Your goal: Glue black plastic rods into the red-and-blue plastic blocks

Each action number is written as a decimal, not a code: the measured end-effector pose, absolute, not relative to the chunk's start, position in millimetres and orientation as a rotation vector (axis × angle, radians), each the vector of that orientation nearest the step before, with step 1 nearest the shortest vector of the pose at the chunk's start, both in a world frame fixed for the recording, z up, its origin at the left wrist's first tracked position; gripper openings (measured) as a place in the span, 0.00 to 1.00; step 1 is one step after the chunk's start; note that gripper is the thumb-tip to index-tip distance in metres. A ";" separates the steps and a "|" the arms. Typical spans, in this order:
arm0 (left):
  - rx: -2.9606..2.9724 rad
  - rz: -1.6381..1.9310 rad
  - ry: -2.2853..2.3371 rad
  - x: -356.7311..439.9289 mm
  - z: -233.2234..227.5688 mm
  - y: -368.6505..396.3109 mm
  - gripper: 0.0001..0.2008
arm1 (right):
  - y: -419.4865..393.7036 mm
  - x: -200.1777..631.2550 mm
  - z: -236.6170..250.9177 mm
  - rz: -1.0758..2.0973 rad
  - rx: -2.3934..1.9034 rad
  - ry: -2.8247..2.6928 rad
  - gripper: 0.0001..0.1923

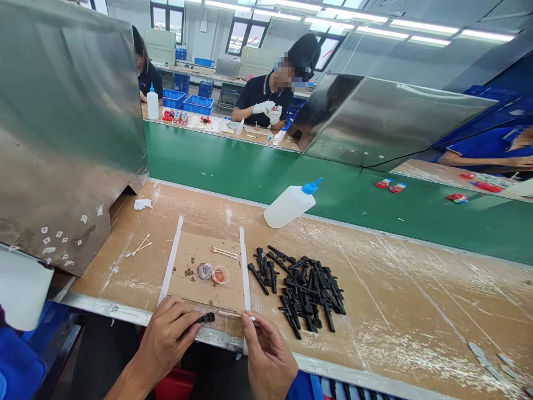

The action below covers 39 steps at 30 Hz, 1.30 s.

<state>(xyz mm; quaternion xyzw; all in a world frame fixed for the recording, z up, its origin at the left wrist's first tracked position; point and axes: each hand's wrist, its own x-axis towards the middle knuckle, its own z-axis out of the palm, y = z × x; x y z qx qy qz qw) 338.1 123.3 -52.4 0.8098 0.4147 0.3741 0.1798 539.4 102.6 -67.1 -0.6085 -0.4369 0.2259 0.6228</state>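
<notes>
Head-worn view, forward and down over the near workbench [375,311], far side perhaps distorted.

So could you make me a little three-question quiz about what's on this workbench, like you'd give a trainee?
1. True or false: the left hand pinches a small black part.
2. What does the right hand hold? A) a cotton swab B) a screwdriver C) a squeeze bottle
3. Fill in: the white bottle lying on its side has a ____ cap.

Key: 1 true. 2 A, a cotton swab, its tip at the black part. 3 blue. The pile of black parts lies to the right of the cardboard mat.
</notes>
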 end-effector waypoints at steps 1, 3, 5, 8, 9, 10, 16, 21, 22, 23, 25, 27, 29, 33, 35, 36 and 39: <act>2.288 1.059 1.170 337.9 -52.7 123.4 0.12 | 106.9 540.3 -63.2 0.526 -1.416 -0.954 0.11; 2.285 1.071 1.162 337.5 -54.0 123.4 0.11 | 117.7 542.8 -54.1 0.549 -1.447 -0.897 0.15; 2.282 1.084 1.160 337.0 -56.1 123.4 0.12 | 129.8 545.5 -44.4 0.591 -1.473 -0.886 0.19; 2.287 1.078 1.169 336.6 -58.9 123.4 0.12 | 143.7 549.2 -32.7 0.652 -1.501 -0.929 0.23; 2.288 1.077 1.168 336.5 -59.3 123.5 0.12 | 145.9 550.3 -30.7 0.666 -1.507 -0.950 0.24; 2.289 1.077 1.163 336.5 -59.4 123.5 0.12 | 146.6 551.6 -29.7 0.677 -1.508 -0.971 0.25; 2.290 1.082 1.143 335.8 -57.0 123.2 0.13 | 129.4 561.9 -34.7 0.614 -1.499 -1.253 0.11; 2.304 1.046 1.138 335.0 -56.7 123.0 0.13 | 114.4 564.4 -33.4 0.389 -1.345 -1.836 0.07; 2.310 1.044 1.138 335.0 -56.5 123.1 0.13 | 113.0 563.2 -32.9 0.367 -1.295 -1.920 0.09; 2.315 1.047 1.140 335.2 -56.4 123.2 0.12 | 111.9 561.7 -32.5 0.354 -1.263 -1.989 0.10; 2.328 1.056 1.141 335.6 -55.9 123.9 0.12 | 110.8 558.4 -32.2 0.336 -1.252 -2.087 0.10; 2.343 1.058 1.134 336.0 -55.3 124.8 0.12 | 110.4 555.9 -32.2 0.316 -1.267 -2.140 0.10; 2.355 1.060 1.127 336.3 -54.5 125.6 0.12 | 110.6 554.8 -32.3 0.287 -1.263 -2.165 0.10; 2.340 1.064 1.116 336.5 -53.4 126.0 0.12 | 111.4 555.7 -32.5 0.274 -1.231 -2.190 0.09; 2.320 1.057 1.121 336.3 -53.6 125.3 0.12 | 111.9 556.8 -32.6 0.282 -1.215 -2.191 0.09; 2.311 1.052 1.125 336.2 -54.0 124.9 0.12 | 112.1 557.2 -32.7 0.284 -1.208 -2.193 0.09; 2.301 1.040 1.130 336.0 -54.9 123.7 0.13 | 113.0 558.1 -32.6 0.280 -1.196 -2.216 0.10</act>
